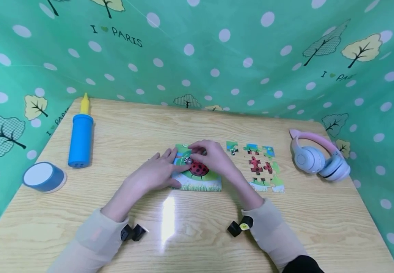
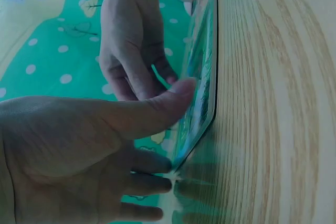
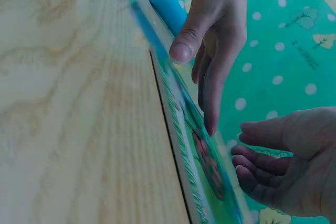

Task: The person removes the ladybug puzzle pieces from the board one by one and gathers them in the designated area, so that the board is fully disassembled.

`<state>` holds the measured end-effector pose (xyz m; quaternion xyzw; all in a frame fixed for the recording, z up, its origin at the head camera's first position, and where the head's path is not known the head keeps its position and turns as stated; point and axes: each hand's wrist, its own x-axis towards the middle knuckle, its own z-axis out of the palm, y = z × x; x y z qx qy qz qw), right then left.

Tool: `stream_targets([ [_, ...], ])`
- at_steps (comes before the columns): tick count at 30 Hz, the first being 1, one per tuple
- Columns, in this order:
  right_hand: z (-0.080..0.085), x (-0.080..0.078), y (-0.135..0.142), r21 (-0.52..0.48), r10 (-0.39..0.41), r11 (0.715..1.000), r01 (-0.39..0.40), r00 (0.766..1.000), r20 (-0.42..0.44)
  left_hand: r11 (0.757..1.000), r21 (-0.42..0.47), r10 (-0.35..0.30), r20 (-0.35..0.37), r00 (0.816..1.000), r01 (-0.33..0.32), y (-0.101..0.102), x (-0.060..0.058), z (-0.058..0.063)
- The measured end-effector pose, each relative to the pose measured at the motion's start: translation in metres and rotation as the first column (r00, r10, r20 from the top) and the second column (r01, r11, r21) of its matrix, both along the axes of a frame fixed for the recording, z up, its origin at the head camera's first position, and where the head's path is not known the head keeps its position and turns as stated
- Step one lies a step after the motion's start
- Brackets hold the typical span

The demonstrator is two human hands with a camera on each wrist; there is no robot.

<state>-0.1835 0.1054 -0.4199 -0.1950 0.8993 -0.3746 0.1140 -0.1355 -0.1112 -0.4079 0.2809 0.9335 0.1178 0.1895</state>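
A ladybug jigsaw puzzle board lies on the table at the middle of the head view. My left hand rests at its left side, fingers extended, with the index finger reaching onto the picture beside the ladybug's head. In the left wrist view the left thumb touches the board's near part. Over the upper right of the board is my right hand, its fingers loosely bent. The right wrist view shows a gap between that hand's thumb and fingers, with nothing visible in it.
Loose puzzle pieces lie right of the board, some with red ladybug parts. Cat-ear headphones sit at the far right. On the left are a blue hand pump with a yellow nozzle and a blue-and-white cylinder. A patterned green cloth hangs behind.
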Motion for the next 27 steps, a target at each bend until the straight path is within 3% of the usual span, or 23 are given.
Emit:
stream_targets([
  [8,-0.004,0.004,-0.011,0.120,0.026,0.992,-0.028,0.999,0.018,0.999,-0.042,-0.033,0.050,0.998,0.035,-0.002,0.004,0.003],
  [18,-0.011,0.007,-0.015,0.134,0.045,0.990,-0.045,0.999,0.007,0.998,0.045,-0.043,0.131,0.990,0.038,-0.015,0.007,0.006],
  [27,-0.012,0.008,-0.017,0.156,0.031,0.987,-0.028,0.999,-0.015,0.993,0.065,-0.099,0.064,0.993,0.095,-0.024,0.017,0.000],
])
